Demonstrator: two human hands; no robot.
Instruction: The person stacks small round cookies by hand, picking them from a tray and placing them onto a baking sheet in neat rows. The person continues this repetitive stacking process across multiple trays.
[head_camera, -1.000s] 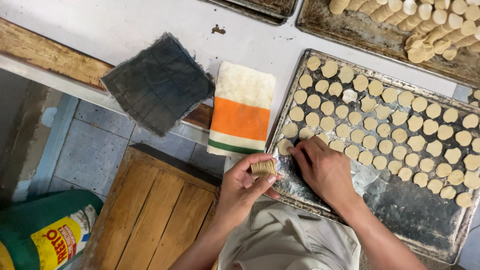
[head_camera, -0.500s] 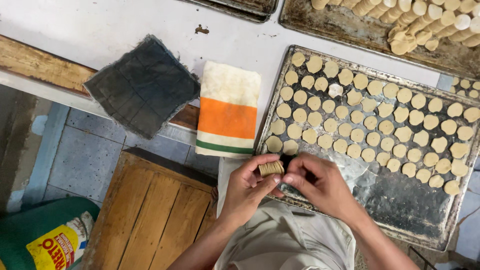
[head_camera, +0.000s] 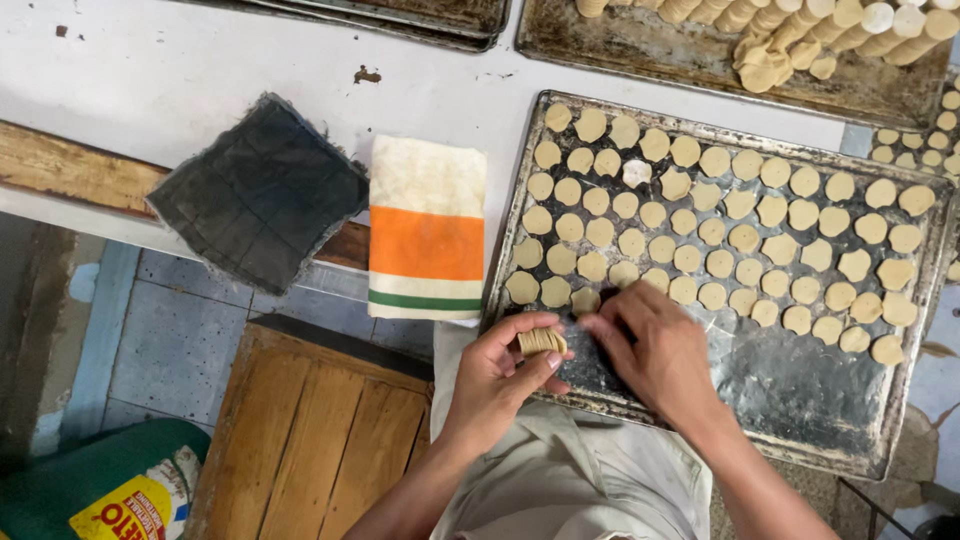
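dough disc stack | left hand grip clamped | right hand fingertips pinching stack end | baking tray

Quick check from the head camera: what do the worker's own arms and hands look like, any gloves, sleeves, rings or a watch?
Both the left hand and the right hand are bare: no gloves, and no rings or watch that the view shows. The forearms are uncovered down to the frame's lower edge, so no sleeves appear. Between the arms a light beige garment, creased, covers the body.
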